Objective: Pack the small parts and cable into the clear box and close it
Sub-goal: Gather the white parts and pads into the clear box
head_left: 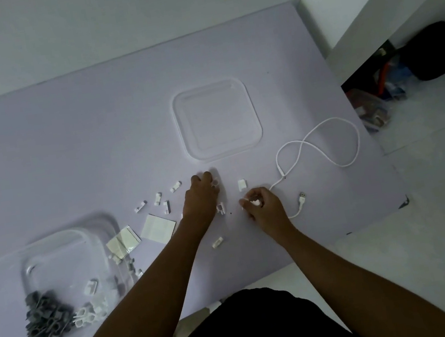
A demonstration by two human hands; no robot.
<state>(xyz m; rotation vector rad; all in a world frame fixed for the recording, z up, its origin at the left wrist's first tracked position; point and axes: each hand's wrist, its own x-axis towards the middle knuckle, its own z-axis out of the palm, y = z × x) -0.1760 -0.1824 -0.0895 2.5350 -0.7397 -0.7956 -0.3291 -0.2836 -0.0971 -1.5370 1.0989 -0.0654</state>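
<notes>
While your right hand [261,205] is curled around a few white clips [255,200], pinched between thumb and fingertips, keep that fist loosely closed so nothing slips out as you reach for more. Your left hand [202,197] lies palm down with its fingers bent onto the lilac table [68,151], and one small white clip [215,181] sits right at its fingertips; whether it is already pinched I cannot tell. Another clip [221,208] lies just beside the heel of that hand, and a third [242,184] rests between your two hands, just beyond your right fingertips.

Gather the nearest ones first, sweeping rather than picking one by one. The scattered clips [159,199] left of your left fingers can follow, as can the stray one [217,242] near your right wrist.

The clear box [52,292] stands well off to the left of your left hand, already holding grey parts [46,318] and white ones. Carry each handful over low and release it inside the walls. The lid [216,118] lies flat beyond your left fingertips. The white cable [324,144] trails away from your right fingers; coil it tight before it goes in, or the lid probably won't seat.
</notes>
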